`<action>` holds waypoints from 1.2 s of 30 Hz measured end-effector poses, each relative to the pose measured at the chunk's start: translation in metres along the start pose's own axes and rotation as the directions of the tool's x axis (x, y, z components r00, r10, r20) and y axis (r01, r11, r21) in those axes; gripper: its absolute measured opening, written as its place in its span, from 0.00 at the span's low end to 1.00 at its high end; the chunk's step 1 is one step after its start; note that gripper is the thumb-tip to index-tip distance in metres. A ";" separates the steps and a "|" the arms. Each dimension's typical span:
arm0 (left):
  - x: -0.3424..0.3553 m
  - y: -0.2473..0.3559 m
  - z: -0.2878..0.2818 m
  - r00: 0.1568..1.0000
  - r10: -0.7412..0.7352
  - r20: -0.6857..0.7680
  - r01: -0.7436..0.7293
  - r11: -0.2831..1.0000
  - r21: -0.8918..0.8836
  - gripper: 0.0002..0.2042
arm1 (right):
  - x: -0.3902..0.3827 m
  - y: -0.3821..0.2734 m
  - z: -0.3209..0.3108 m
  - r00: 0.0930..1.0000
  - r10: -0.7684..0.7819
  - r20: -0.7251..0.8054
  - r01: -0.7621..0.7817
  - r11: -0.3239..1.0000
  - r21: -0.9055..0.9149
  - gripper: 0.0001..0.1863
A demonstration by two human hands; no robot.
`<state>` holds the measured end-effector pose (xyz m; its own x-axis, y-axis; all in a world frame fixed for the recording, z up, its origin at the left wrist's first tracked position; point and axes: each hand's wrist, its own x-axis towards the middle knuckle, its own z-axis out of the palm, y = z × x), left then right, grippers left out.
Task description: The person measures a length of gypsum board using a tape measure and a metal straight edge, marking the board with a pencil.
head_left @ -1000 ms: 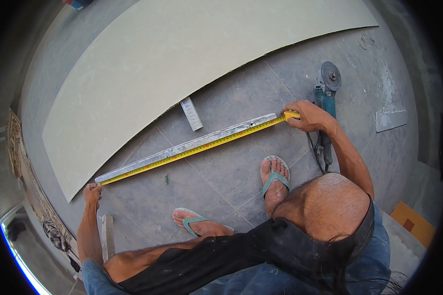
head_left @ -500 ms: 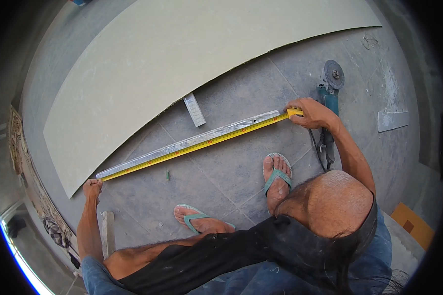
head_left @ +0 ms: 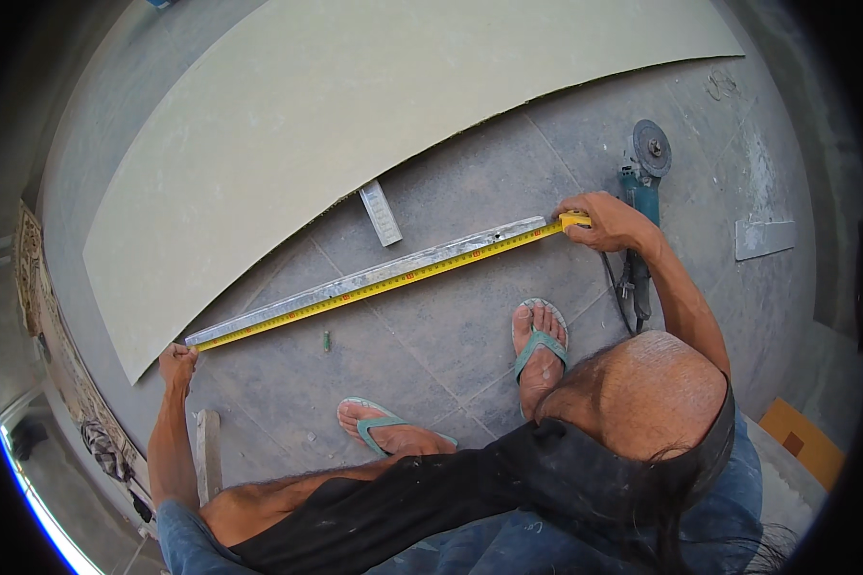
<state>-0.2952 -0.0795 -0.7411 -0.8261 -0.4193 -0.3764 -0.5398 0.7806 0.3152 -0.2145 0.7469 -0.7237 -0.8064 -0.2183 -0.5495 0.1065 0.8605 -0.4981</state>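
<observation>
A yellow tape measure point(head_left: 409, 278) is drawn out along the near side of a long silvery metal bar point(head_left: 369, 280) on the floor. At the left end, my left hand point(head_left: 178, 364) pinches the tape's tip against the bar's end. My right hand point(head_left: 606, 222) is closed round the yellow tape case at the bar's right end. Close beyond that hand lies a teal angle grinder point(head_left: 645, 196) with a grey disc, its cord trailing beneath my wrist. A large pale board point(head_left: 355, 105) spreads across the far side, and a short metal channel piece point(head_left: 380, 215) pokes out from under its edge.
My feet in green flip-flops point(head_left: 544, 347) stand on the grey tiled floor. A small green stub point(head_left: 327, 341) lies near the bar. A flat grey plate point(head_left: 765, 240) is at the right, a brown cardboard piece point(head_left: 804, 443) lower right, and a narrow strip point(head_left: 208, 450) beside my left forearm.
Almost nothing differs. The view has shifted very slightly, while both hands, the tape and the bar keep their places.
</observation>
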 end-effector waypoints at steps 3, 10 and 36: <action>0.001 -0.007 -0.005 1.000 0.004 -0.011 -0.004 1.000 0.021 0.09 | 0.000 -0.001 0.000 0.998 -0.044 -0.045 0.044 0.999 -0.006 0.22; 0.004 -0.003 -0.002 1.000 -0.015 0.017 0.014 0.998 0.056 0.09 | 0.001 0.008 0.006 1.000 -0.023 -0.020 0.023 0.999 0.023 0.20; -0.006 -0.004 -0.005 0.998 -0.068 -0.010 0.068 0.994 0.088 0.09 | -0.003 -0.006 -0.003 0.993 -0.109 -0.052 0.110 0.994 0.008 0.20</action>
<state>-0.2884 -0.0821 -0.7359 -0.7891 -0.4759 -0.3883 -0.5788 0.7878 0.2108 -0.2145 0.7439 -0.7172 -0.8423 -0.2867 -0.4564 0.0221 0.8277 -0.5608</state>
